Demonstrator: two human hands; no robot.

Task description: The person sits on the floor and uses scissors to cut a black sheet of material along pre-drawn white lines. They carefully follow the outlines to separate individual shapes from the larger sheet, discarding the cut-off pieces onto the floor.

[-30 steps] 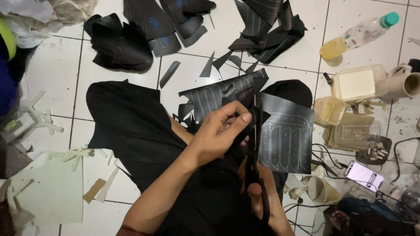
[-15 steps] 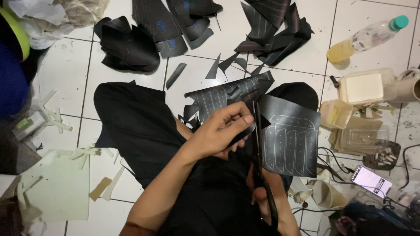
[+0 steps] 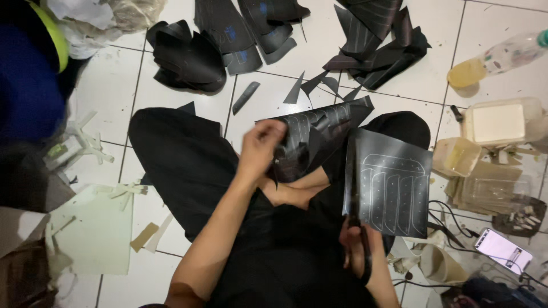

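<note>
While I sit cross-legged on the white tiled floor (image 3: 171, 91), a pale green sheet (image 3: 97, 234) with offcuts lies far to my left, well apart from the work. My left hand (image 3: 261, 149) is blurred, but it looks closed around the near edge of the black marked sheet (image 3: 319, 134), pinching the crumpled part just above my lap. That sheet runs its long axis up and to the right, away from this hand, toward the scattered black scraps (image 3: 319, 85) on the tiles beyond. Just to the right, my scissors (image 3: 355, 199) stand nearly upright, blades pointing away from me along the left edge of the flat black panel (image 3: 397, 191) with the pale traced outline. My right hand (image 3: 357, 251) sits lowest, fingers threaded through the scissor handles and gripped on them; how far the blades stand apart I cannot tell. The panel therefore lies just above and right of my right hand, which is the nearer one, while the left hand holds the other half off to the side. Further right rest a plastic bottle (image 3: 496, 60), pale containers (image 3: 496, 122) and a phone (image 3: 503, 250).
</note>
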